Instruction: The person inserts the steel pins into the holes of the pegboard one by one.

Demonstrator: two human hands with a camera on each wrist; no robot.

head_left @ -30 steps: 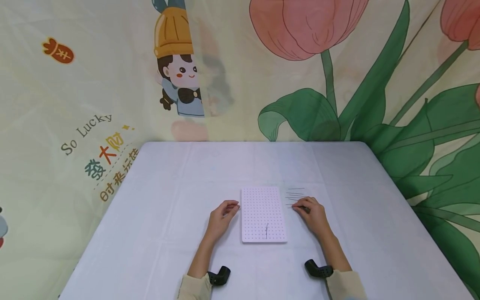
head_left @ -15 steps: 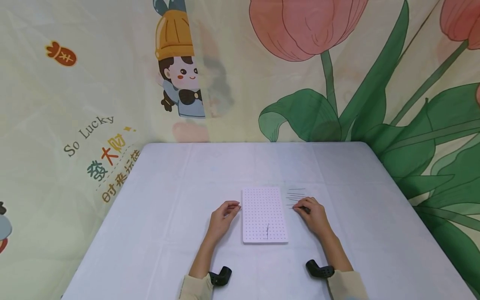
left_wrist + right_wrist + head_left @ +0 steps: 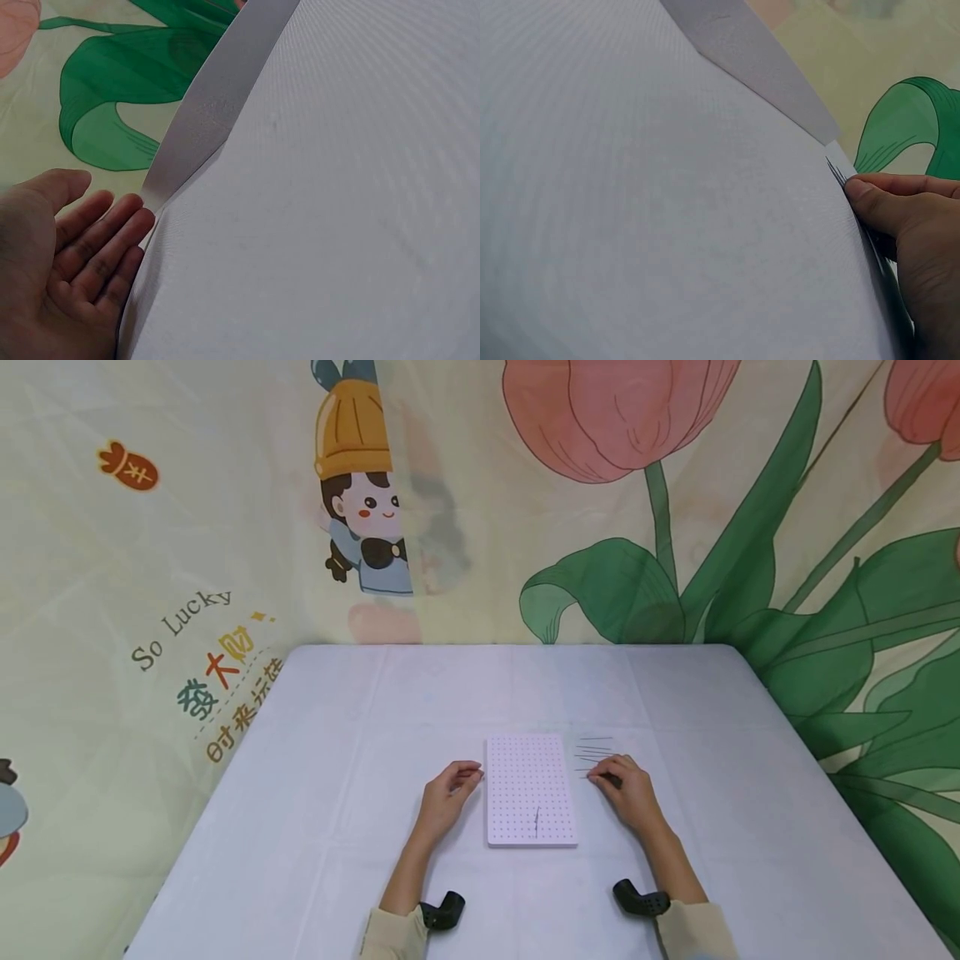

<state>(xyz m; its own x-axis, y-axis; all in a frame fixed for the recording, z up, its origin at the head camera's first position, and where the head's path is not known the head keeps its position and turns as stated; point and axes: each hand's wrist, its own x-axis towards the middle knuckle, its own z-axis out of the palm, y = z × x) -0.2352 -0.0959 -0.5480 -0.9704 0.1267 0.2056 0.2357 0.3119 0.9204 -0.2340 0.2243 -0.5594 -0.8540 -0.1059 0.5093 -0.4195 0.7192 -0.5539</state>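
Fingers (image 3: 911, 184) of the right hand (image 3: 628, 787) are meeting the thumb (image 3: 885, 210) in a pinch at the near end of a row of thin dark sticks (image 3: 596, 738); whether one is being gripped between the tips, I cannot tell. Those sticks are lying crosswise on the white cloth (image 3: 375, 760), roughly parallel and slightly apart, just to the right of a pale board (image 3: 522, 777), and the hand is hiding part of the nearest ones. The board is lying flat near the middle of the cloth, its long sides running away from the person, and is showing a grid of small holes. On its lower part a single thin stick (image 3: 536, 822) is pointing away from the person; whether it is standing in a hole or lying flat, I cannot say. Beside the board's left edge, the left hand (image 3: 446, 797) is showing loosely curved fingers that are holding nothing, its palm turning up in the left wrist view; contact with the edge is hard to judge. Black devices (image 3: 444, 911) are sitting at both wrists, next to beige sleeves (image 3: 696, 931). Behind, a patterned backdrop (image 3: 465, 460) is displaying pink tulips (image 3: 618, 418) and green leaves (image 3: 607, 589).
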